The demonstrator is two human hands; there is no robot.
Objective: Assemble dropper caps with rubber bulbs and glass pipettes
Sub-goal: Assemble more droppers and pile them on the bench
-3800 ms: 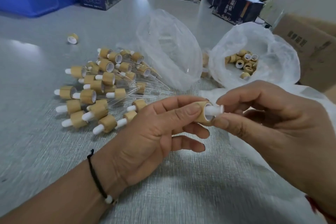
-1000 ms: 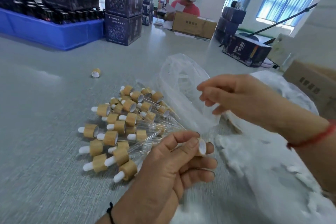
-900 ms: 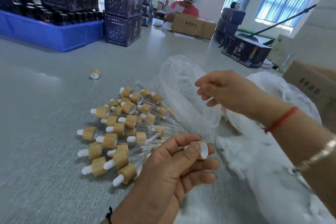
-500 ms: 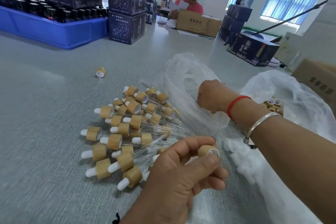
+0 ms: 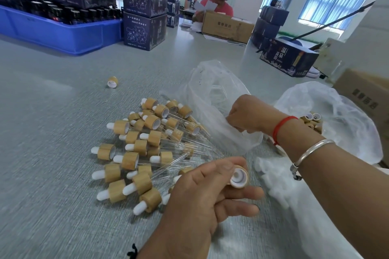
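We hold a cap (image 5: 239,178) in our left hand (image 5: 207,197), near the frame's middle toward 5 o'clock. Thumb and forefinger pinch its wooden wall, and its white open underside faces us; the other fingers (image 5: 242,210) lie loosely below it. Whether a bulb sits in it we cannot tell.

Our right hand (image 5: 245,115) reaches across at 3 o'clock of centre into the mouth of a clear bag (image 5: 210,94) that holds glass pipettes (image 5: 219,90). Its fingers are curled and hidden in the plastic, so we cannot tell whether they grasp anything. A red string (image 5: 283,127) and a silver bangle (image 5: 311,150) circle that wrist.

At 9 o'clock of the left hand a pile of finished droppers (image 5: 143,145) lies on the grey desk (image 5: 52,153), with their glass tubes pointing toward the bag. One stray cap (image 5: 112,82) lies apart at 11 o'clock of the pile. At 3 o'clock a second bag (image 5: 336,111) holds more caps (image 5: 311,120). Far across the desk stand a blue crate (image 5: 63,33), dark cartons (image 5: 144,10) and a person (image 5: 221,2) behind a brown box (image 5: 227,27).
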